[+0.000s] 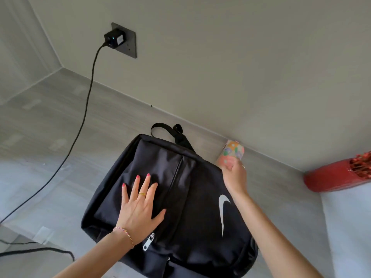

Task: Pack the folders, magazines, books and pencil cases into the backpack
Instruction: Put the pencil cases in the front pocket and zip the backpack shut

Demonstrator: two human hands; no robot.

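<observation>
Backpack (pixel 180 197), soft black fabric lying flat on the floor by the far wall, looks limp, best steadied as the left hand (pixel 138 205) does, fingers spread flat, while the right hand (pixel 233 175) grips a flowered pencil case (pixel 232 153).

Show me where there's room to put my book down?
Bare surface lies left of the backpack, up to the black cable. Crowded on the right: the right hand holds a floral case between the backpack and the wall, with a red vase beyond.

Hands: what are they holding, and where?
The right hand grips the near end of a floral cylindrical pencil case. The left hand holds nothing, pressing flat on the black fabric backpack.
</observation>
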